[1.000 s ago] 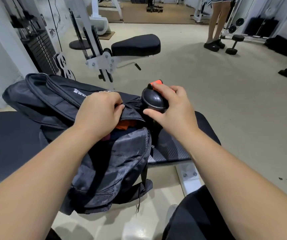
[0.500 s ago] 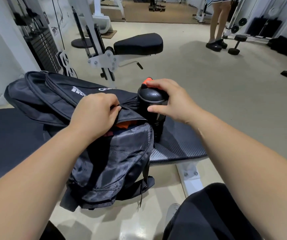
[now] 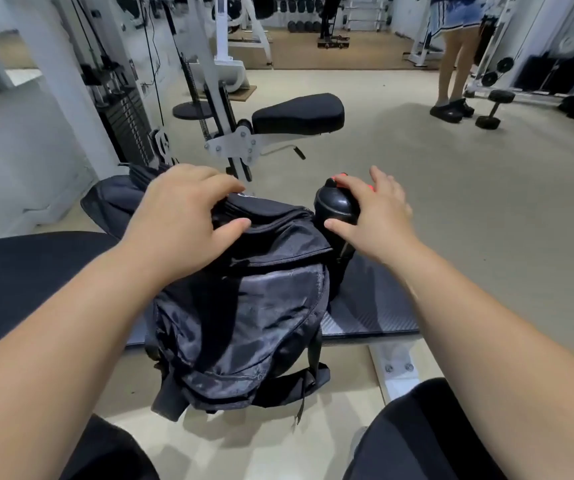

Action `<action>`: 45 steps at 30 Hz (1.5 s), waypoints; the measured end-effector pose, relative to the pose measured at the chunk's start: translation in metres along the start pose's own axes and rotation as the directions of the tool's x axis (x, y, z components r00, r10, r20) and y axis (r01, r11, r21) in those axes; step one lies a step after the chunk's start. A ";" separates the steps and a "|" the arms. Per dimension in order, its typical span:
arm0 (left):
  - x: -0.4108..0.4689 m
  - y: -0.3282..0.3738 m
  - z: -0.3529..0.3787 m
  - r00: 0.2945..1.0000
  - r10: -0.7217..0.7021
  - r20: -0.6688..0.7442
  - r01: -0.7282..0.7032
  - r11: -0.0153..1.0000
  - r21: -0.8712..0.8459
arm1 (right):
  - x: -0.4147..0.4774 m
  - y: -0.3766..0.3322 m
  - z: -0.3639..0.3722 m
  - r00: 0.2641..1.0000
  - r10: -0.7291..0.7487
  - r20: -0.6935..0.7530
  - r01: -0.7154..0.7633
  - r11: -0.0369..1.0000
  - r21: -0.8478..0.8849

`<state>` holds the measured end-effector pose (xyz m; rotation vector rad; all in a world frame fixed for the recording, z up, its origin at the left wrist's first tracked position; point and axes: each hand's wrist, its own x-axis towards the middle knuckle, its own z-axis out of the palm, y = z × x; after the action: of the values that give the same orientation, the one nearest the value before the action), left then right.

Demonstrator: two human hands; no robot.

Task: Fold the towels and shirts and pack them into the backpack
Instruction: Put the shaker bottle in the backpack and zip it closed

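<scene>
A black backpack point(image 3: 244, 313) stands on a black bench pad point(image 3: 375, 306), its lower part hanging over the pad's front edge. My left hand point(image 3: 181, 216) holds the bag's top flap between thumb and fingers, and the flap covers the opening. No towels or shirts are visible. A black shaker bottle point(image 3: 336, 206) with a red cap stands against the bag's right side, its lower part hidden. My right hand point(image 3: 375, 216) rests on the bottle's lid with its fingers spread and nearly straight, thumb on the side.
A white gym machine with a black seat point(image 3: 299, 114) stands just behind the bench. A weight stack point(image 3: 126, 123) is at the back left. A person's legs point(image 3: 452, 74) and a dumbbell point(image 3: 495, 109) are at the far right on the beige floor.
My left hand has pulled the flap over the opening, hiding the orange cloth inside. My right hand's fingers have loosened on the bottle lid. The view has tilted up.
</scene>
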<state>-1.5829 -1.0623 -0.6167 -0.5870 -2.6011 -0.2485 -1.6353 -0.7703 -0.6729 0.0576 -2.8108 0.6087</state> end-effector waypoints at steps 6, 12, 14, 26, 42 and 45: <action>-0.033 -0.079 -0.013 0.966 -0.257 -0.027 0.256 0.966 -0.039 | -0.025 -0.087 -0.002 0.941 -0.315 -0.126 0.307 0.949 -0.079; -0.049 -0.092 -0.001 0.963 -0.268 -0.017 0.258 0.942 -0.213 | -0.027 -0.170 0.020 0.843 -0.523 0.124 0.529 0.849 -0.013; -0.053 -0.096 0.003 0.964 -0.262 -0.036 0.244 0.934 -0.260 | -0.021 -0.182 0.035 0.836 -0.526 0.154 0.541 0.838 -0.070; -0.076 -0.133 0.016 0.947 -0.318 0.032 0.300 0.851 -0.431 | 0.004 -0.145 0.033 0.793 -0.597 0.120 0.599 0.800 0.024; -0.126 -0.114 0.051 0.977 -0.140 0.161 0.208 0.792 -0.574 | 0.000 -0.244 0.056 0.634 -0.543 0.551 0.761 0.563 -0.321; -0.132 -0.127 0.051 0.956 -0.292 0.028 0.246 0.748 -0.616 | -0.004 -0.247 0.056 0.639 -0.503 0.582 0.764 0.501 -0.406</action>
<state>-1.5535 -1.2097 -0.7327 -0.3825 -2.4964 -1.2286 -1.6226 -1.0182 -0.6242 1.1869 -2.8338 -0.6127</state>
